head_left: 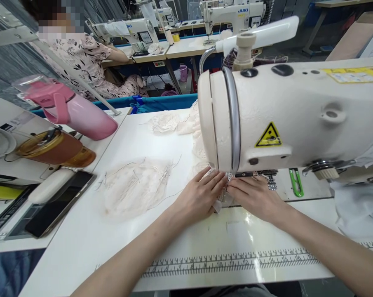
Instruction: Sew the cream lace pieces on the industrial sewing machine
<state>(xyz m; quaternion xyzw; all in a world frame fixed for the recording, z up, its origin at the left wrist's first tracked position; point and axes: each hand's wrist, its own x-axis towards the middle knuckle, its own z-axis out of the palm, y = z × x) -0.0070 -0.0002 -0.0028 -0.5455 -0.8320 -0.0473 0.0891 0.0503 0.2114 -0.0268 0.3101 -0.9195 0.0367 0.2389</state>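
Lace piece (pixel 221 190) lay pressed flat under the left hand (pixel 201 194) and right hand (pixel 254 196), fingers extended; the amber bottle's (pixel 55 150) contents were unclear.

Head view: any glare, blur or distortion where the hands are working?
Head view: glare streaks the glossy table below the hands; left hand and right hand look sharp; the sewing machine bulges with wide-angle distortion, shading the lace piece.
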